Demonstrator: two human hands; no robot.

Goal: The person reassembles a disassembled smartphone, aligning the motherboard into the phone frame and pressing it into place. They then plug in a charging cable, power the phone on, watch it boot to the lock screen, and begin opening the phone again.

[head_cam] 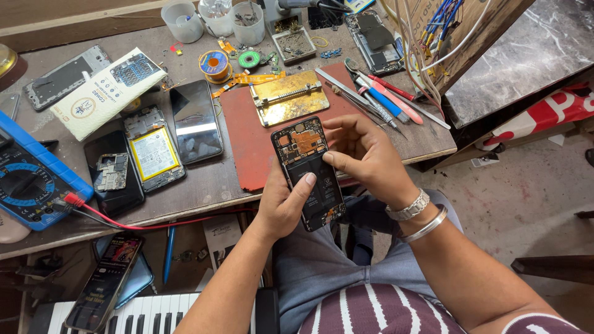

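- An opened phone, with its back cover off and its board and battery exposed, is held above the near edge of the counter, over the person's lap.
- The left hand is clasped around the phone's lower half from beneath, with the thumb laid across the dark battery area.
- The right hand is closed on the phone's right edge, with the thumb tip pressed against the middle of the exposed inside; no tool is seen in either hand.
- The grip of each hand is thus closed on the phone, and neither is released.
- As to progress, the phone is judged to be already stripped of its back, while the board and battery are still seated, so the inner work appears to be at an early or middle stage; whether it is being taken apart or put back cannot be told.
- A red mat with a gold holding plate is laid just beyond the phone and is left unoccupied.
- Tweezers and screwdrivers are left lying to the right of the plate.
- Another opened phone with a yellow battery and a dark-screened phone are laid to the left, beside a blue meter.
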